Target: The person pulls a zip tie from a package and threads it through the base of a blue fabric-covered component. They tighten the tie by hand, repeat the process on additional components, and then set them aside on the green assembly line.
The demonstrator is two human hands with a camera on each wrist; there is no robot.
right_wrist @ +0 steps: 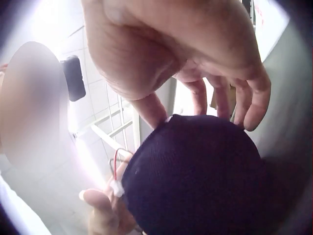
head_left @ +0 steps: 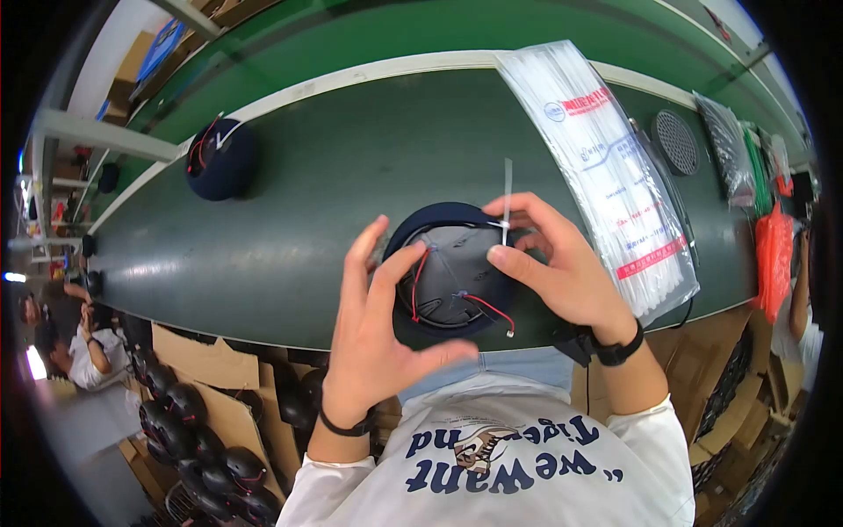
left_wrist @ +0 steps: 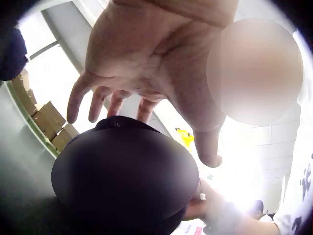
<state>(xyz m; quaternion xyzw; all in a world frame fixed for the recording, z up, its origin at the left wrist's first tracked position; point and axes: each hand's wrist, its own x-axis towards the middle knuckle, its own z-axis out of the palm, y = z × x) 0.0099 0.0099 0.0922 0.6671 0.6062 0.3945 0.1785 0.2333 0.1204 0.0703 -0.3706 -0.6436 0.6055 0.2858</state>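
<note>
A navy cap (head_left: 446,211) lies upside down on the table, its grey lining facing up, with red wires (head_left: 487,309) ending in a small white connector. A white cable tie (head_left: 507,189) stands upright at its right rim. There my right hand (head_left: 566,277) pinches the rim beside the tie, thumb and index finger close to the tie's head. My left hand (head_left: 373,325) is spread at the left rim, index fingertip over the lining and thumb held apart. The left wrist view shows those long fingers behind the dark cap (left_wrist: 122,171); the right wrist view shows the cap's fabric (right_wrist: 195,171) up close.
On the green table (head_left: 307,176), a large plastic pack of white cable ties (head_left: 606,176) lies at the right. Another navy cap (head_left: 224,162) with red wires sits at the far left. A round mesh piece (head_left: 674,142) is behind the pack. Black shells (head_left: 206,443) fill boxes below.
</note>
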